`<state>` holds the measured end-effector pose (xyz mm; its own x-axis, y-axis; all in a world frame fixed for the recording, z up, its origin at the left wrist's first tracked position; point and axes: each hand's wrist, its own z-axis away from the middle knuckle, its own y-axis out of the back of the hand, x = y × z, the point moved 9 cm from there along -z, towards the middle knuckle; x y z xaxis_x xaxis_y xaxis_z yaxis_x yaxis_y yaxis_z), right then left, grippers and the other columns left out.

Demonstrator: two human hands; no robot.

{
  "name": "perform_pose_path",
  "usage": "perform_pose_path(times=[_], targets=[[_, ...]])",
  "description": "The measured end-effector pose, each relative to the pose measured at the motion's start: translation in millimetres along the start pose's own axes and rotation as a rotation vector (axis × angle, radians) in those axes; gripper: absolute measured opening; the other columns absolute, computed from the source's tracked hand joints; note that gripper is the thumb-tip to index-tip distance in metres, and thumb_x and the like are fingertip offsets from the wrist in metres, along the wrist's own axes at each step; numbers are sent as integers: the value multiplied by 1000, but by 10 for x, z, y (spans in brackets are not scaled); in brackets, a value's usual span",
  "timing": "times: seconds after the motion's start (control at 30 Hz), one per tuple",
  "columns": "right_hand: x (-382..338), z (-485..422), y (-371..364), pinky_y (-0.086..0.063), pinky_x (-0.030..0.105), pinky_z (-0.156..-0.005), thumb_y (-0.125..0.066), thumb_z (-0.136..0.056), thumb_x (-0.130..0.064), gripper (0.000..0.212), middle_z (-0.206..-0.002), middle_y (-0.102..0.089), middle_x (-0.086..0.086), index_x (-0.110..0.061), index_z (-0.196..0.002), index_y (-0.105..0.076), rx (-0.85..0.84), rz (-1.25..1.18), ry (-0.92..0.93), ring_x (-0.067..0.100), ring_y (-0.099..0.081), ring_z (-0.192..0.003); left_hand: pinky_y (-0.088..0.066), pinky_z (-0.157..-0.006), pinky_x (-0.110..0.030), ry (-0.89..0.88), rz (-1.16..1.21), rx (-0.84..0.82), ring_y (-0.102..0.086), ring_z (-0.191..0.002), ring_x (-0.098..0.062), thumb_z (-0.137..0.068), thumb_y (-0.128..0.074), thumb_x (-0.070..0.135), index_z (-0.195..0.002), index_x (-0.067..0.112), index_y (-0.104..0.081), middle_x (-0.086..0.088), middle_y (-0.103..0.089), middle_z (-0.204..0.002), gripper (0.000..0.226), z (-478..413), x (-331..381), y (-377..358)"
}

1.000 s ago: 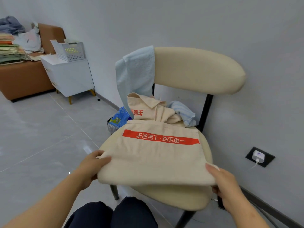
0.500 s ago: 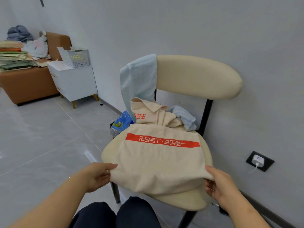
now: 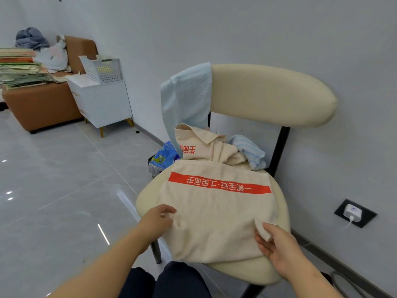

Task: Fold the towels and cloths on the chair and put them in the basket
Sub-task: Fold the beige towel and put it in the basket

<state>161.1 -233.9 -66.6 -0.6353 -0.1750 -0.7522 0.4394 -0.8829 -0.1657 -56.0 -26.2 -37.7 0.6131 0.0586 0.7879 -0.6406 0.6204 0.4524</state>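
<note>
The cream cloth lies flat on the chair, so it looks ready to fold. The left hand grips 1 edge, and the right hand pinches 1 corner.

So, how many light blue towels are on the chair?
2. The draped towel hangs over the left end of the backrest; the crumpled towel lies at the rear of the seat, right of the heaped cream cloth. More may be hidden under the cloths.
</note>
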Motion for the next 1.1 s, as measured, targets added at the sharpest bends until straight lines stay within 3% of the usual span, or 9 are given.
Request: perform_pose_path(times=[0.23, 0.37, 0.47, 0.63, 0.73, 0.8, 0.9, 0.97, 1.1], targets=[[25, -104, 28, -42, 26, -59, -54, -92, -13, 9, -79, -60, 8, -15, -84, -56, 24, 62, -31, 16, -53, -66, -37, -101, -29, -258, -565, 2, -41, -111, -13, -88, -55, 45, -70, 39, -48, 9, -44, -111, 20, -30, 180, -118], [30, -101, 30, -42, 26, -60, -54, -93, -14, 8, -80, -60, 9, -16, -85, -56, 14, 60, -54, 16, -53, -66, -34, -89, -26, -365, -909, 42, -39, -102, -9, -87, -44, 59, -76, 34, -47, 12, -47, -103, 27, 16, 266, -110], [38, -96, 34, -41, 26, -59, -53, -93, -14, 7, -80, -60, 9, -16, -87, -56, 4, 51, -66, 17, -53, -67, -32, -89, -28, -320, -994, 33, -39, -101, -10, -87, -40, 63, -88, 35, -49, 12, -50, -97, 29, 22, 206, -85], [26, -67, 21, -41, 26, -59, -53, -94, -14, 9, -80, -60, 9, -16, -85, -55, 14, 68, -57, 16, -53, -66, -28, -90, -29, -264, -941, -68, -35, -102, -10, -83, -49, 61, -73, 40, -48, 11, -50, -100, 24, 32, 104, -142], [18, -45, 13, -41, 26, -59, -52, -94, -15, 10, -81, -60, 8, -16, -85, -55, 14, 68, -48, 16, -53, -67, -37, -91, -30, -231, -770, -95, -40, -101, -13, -81, -58, 47, -64, 34, -49, 8, -56, -98, 24, 14, 65, -128], [9, -31, 12, -41, 26, -59, -52, -94, -14, 10, -80, -60, 8, -16, -84, -55, 11, 62, -35, 16, -53, -67, -41, -77, -28, -203, -548, -81, -43, -84, -14, -78, -60, 37, -60, 27, -47, 3, -51, -81, 25, 11, 56, -45], [-6, -7, 43, -40, 26, -57, -52, -94, -15, 11, -75, -58, 9, -16, -83, -54, 23, 61, -4, 17, -51, -63, -26, -58, -25, -182, -231, -2, -30, -64, -15, -80, -55, 22, -61, 14, -33, 1, -32, -66, 29, 65, 71, 146], [-12, 27, 96, -39, 26, -53, -54, -93, -18, 12, -70, -54, 8, -16, -81, -54, 37, 60, 14, 17, -48, -59, -21, -58, -28, -192, -55, 96, -26, -63, -15, -71, -49, 26, -61, 15, -29, 2, -26, -62, 25, 128, 87, 342], [-51, 155, 300, -36, 27, -54, -56, -91, -20, 11, -67, -48, 10, -14, -82, -54, 77, 39, 51, 20, -42, -57, -25, -60, -31, -183, 89, 252, -33, -64, -18, -57, -45, 27, -62, 11, -40, -4, -37, -64, 18, 258, 32, 651]])
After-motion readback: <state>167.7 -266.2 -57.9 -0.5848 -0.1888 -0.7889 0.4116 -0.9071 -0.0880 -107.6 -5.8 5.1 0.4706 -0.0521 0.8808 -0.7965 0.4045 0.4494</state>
